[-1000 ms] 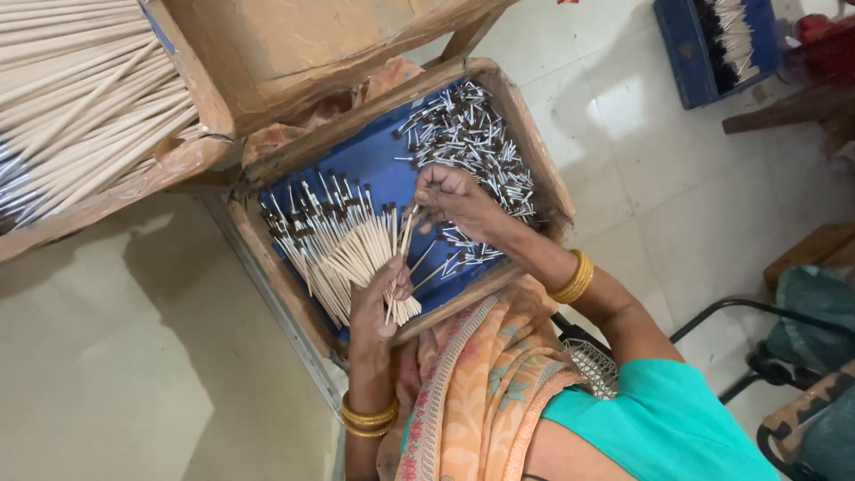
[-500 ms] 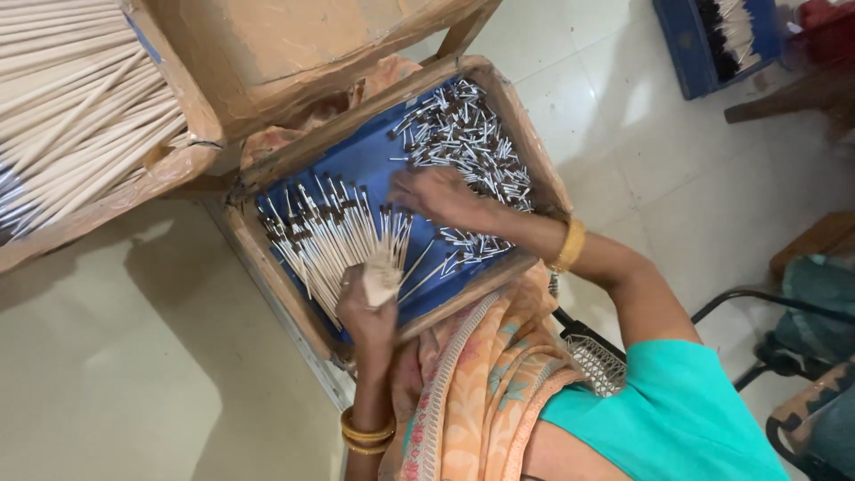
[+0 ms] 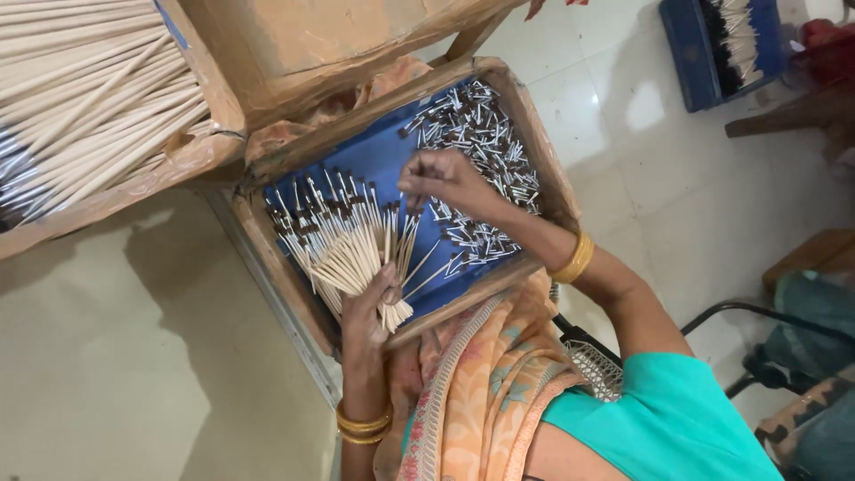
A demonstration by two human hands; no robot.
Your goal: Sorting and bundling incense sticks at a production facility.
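Note:
A wooden tray (image 3: 287, 283) lined in blue holds a fan of thin pale sticks with dark tips (image 3: 343, 236) on its left side. A loose pile of short dark-tipped sticks (image 3: 485, 147) lies on its right side. My left hand (image 3: 370, 310) grips the fan at its lower end, thumb pressed across the sticks. My right hand (image 3: 443, 178) hovers over the blue lining between fan and pile. Its fingertips are pinched together on what looks like one thin stick near the fan's right edge. Gold bangles sit on both wrists.
A cardboard box (image 3: 294, 44) overhangs the tray's far side. A big bundle of long pale sticks (image 3: 80, 98) fills the top left. A second blue tray (image 3: 690, 44) sits on the tiled floor at top right. A black chair frame (image 3: 753, 312) stands at right.
My right hand has drawn back a little from the fan's tips, fingers still pinched. My left hand has shifted its grip lower on the fan.

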